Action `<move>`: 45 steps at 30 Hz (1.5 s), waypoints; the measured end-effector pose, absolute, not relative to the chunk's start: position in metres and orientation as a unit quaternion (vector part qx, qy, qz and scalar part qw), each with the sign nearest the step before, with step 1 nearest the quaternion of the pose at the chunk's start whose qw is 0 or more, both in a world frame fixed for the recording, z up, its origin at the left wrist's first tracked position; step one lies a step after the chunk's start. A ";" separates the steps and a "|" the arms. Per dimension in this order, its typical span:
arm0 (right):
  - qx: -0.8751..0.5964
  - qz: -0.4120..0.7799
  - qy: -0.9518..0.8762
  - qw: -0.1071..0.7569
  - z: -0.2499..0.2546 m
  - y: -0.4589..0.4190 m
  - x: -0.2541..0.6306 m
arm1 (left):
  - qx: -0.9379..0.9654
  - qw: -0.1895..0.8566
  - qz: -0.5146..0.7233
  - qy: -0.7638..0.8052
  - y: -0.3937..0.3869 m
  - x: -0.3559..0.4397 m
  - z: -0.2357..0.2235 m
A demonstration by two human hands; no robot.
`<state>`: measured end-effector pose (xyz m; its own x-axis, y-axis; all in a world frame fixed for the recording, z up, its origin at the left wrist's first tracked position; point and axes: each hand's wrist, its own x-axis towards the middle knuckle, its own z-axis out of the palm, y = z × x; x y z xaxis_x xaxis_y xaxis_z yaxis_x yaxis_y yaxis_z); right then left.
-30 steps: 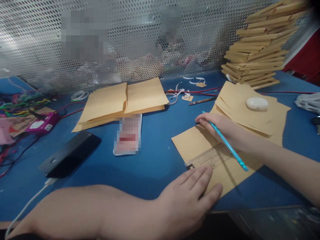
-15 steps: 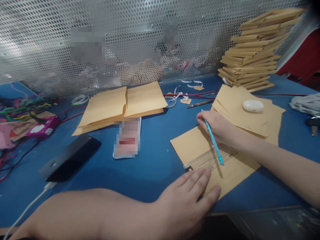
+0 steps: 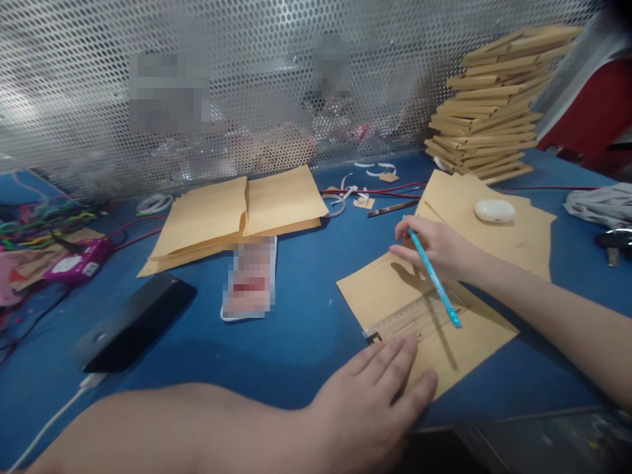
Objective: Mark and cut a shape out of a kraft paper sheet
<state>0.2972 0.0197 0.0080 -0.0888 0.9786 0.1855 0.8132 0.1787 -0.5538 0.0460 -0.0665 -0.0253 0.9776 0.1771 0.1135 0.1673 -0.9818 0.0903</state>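
My left hand [image 3: 372, 395] lies flat with its fingers stretched out, pressing a clear ruler [image 3: 395, 320] onto a brown paper envelope [image 3: 360, 289]. The ruler lies slantwise across the envelope. Above the envelope's far part, my right hand [image 3: 432, 247] holds a slim light-blue pencil [image 3: 433, 276] between its fingers. The pencil's rear end slopes toward me, clear of the paper, with its shadow falling on the envelope. Its far tip is partly hidden by the fingers. The right thumb stands away from the pencil.
More envelopes [image 3: 533, 237] lie to the right under a white case [image 3: 495, 210], before a tall envelope stack [image 3: 484, 125]. Further left are folded envelopes [image 3: 202, 217], a phone [image 3: 251, 283], a black power bank [image 3: 138, 322] and tangled wires [image 3: 44, 224]. Perforated metal [image 3: 266, 85] closes the back.
My right hand has shifted slightly right, and its thumb has come away from the pencil. The pencil's rear end has swung to the right. My left hand stays on the ruler.
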 end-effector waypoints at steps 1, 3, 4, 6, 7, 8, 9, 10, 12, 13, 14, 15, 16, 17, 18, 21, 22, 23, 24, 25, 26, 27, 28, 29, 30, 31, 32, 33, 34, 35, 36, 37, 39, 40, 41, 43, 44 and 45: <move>-0.617 0.184 -0.716 0.269 0.007 0.019 0.299 | 0.994 0.037 0.064 0.086 -0.066 0.046 -0.025; -0.610 0.236 -0.699 0.291 0.003 0.020 0.303 | 0.994 0.026 0.070 0.084 -0.066 0.046 -0.025; -0.607 0.257 -0.687 0.307 0.000 0.021 0.304 | 0.994 0.018 0.073 0.081 -0.066 0.045 -0.025; -0.601 0.279 -0.666 0.342 -0.005 0.023 0.305 | 0.994 0.002 0.081 0.073 -0.065 0.045 -0.024; -0.602 0.277 -0.660 0.355 -0.006 0.023 0.304 | 0.994 -0.004 0.086 0.069 -0.065 0.045 -0.024; -0.606 0.264 -0.656 0.364 -0.007 0.024 0.304 | 0.994 -0.008 0.090 0.066 -0.065 0.045 -0.023; -0.613 0.246 -0.653 0.371 -0.007 0.024 0.303 | 0.993 -0.010 0.093 0.065 -0.065 0.045 -0.023; -0.621 0.227 -0.650 0.375 -0.006 0.024 0.302 | 0.993 -0.010 0.095 0.065 -0.065 0.045 -0.022; -0.635 0.192 -0.644 0.380 -0.003 0.023 0.299 | 0.993 -0.010 0.095 0.066 -0.066 0.045 -0.022; -0.638 0.179 -0.644 0.382 -0.002 0.022 0.297 | 0.993 -0.010 0.096 0.066 -0.066 0.045 -0.021; -0.637 0.170 -0.646 0.384 -0.001 0.022 0.296 | 0.993 -0.010 0.097 0.066 -0.066 0.045 -0.021; -0.634 0.163 -0.650 0.386 -0.001 0.022 0.295 | 0.993 -0.009 0.098 0.066 -0.066 0.045 -0.021; -0.629 0.160 -0.654 0.389 -0.002 0.022 0.294 | 0.993 -0.009 0.100 0.065 -0.066 0.045 -0.021; -0.623 0.158 -0.658 0.392 -0.003 0.023 0.293 | 0.993 -0.009 0.101 0.064 -0.066 0.045 -0.021; -0.619 0.158 -0.660 0.394 -0.004 0.024 0.293 | 0.993 -0.010 0.102 0.063 -0.066 0.045 -0.021; -0.616 0.160 -0.661 0.397 -0.010 0.026 0.292 | 0.993 -0.012 0.103 0.059 -0.065 0.045 -0.021; -0.615 0.161 -0.662 0.396 -0.011 0.027 0.293 | 0.993 -0.012 0.103 0.058 -0.065 0.044 -0.021; -0.615 0.161 -0.663 0.395 -0.012 0.028 0.293 | 0.993 -0.010 0.103 0.056 -0.066 0.044 -0.021; -0.616 0.162 -0.663 0.394 -0.012 0.028 0.293 | 0.993 -0.007 0.103 0.053 -0.066 0.044 -0.021; -0.617 0.163 -0.663 0.392 -0.013 0.029 0.293 | 0.994 -0.003 0.101 0.051 -0.066 0.044 -0.021; -0.618 0.164 -0.663 0.390 -0.013 0.029 0.293 | 0.994 0.003 0.101 0.048 -0.067 0.043 -0.022; -0.618 0.166 -0.663 0.387 -0.013 0.029 0.293 | 0.994 0.008 0.101 0.047 -0.067 0.043 -0.022; -0.618 0.168 -0.664 0.386 -0.013 0.029 0.293 | 0.994 0.013 0.099 0.045 -0.068 0.043 -0.022; -0.617 0.169 -0.666 0.384 -0.013 0.030 0.293 | 0.994 0.018 0.098 0.042 -0.068 0.043 -0.023; -0.616 0.169 -0.668 0.383 -0.013 0.030 0.294 | 0.994 0.021 0.096 0.040 -0.068 0.043 -0.022; -0.615 0.167 -0.670 0.381 -0.014 0.031 0.294 | 0.995 0.023 0.094 0.037 -0.068 0.042 -0.022; -0.615 0.164 -0.671 0.381 -0.015 0.032 0.295 | 0.995 0.024 0.090 0.035 -0.069 0.042 -0.022; -0.614 0.160 -0.673 0.380 -0.016 0.033 0.296 | 0.996 0.024 0.085 0.033 -0.069 0.042 -0.021; -0.613 0.157 -0.674 0.381 -0.017 0.033 0.296 | 0.996 0.022 0.081 0.030 -0.069 0.042 -0.020; -0.612 0.155 -0.674 0.384 -0.018 0.034 0.297 | 0.996 0.022 0.077 0.026 -0.069 0.042 -0.018; -0.609 0.155 -0.674 0.387 -0.020 0.035 0.297 | 0.997 0.021 0.075 0.021 -0.070 0.042 -0.017; -0.607 0.154 -0.674 0.391 -0.021 0.036 0.298 | 0.997 0.022 0.075 0.015 -0.070 0.042 -0.016; -0.605 0.151 -0.674 0.396 -0.022 0.037 0.298 | 0.997 0.022 0.077 0.005 -0.070 0.042 -0.014; -0.606 0.149 -0.675 0.395 -0.022 0.037 0.298 | 0.997 0.022 0.077 0.002 -0.070 0.042 -0.013; -0.607 0.147 -0.675 0.393 -0.021 0.037 0.297 | 0.997 0.022 0.077 0.001 -0.070 0.042 -0.012; -0.607 0.142 -0.678 0.389 -0.019 0.035 0.296 | 0.997 0.021 0.080 -0.002 -0.070 0.042 -0.011; -0.606 0.139 -0.680 0.389 -0.018 0.034 0.295 | 0.996 0.019 0.083 -0.004 -0.070 0.042 -0.011; -0.604 0.135 -0.682 0.390 -0.016 0.033 0.295 | 0.996 0.017 0.086 -0.007 -0.069 0.041 -0.011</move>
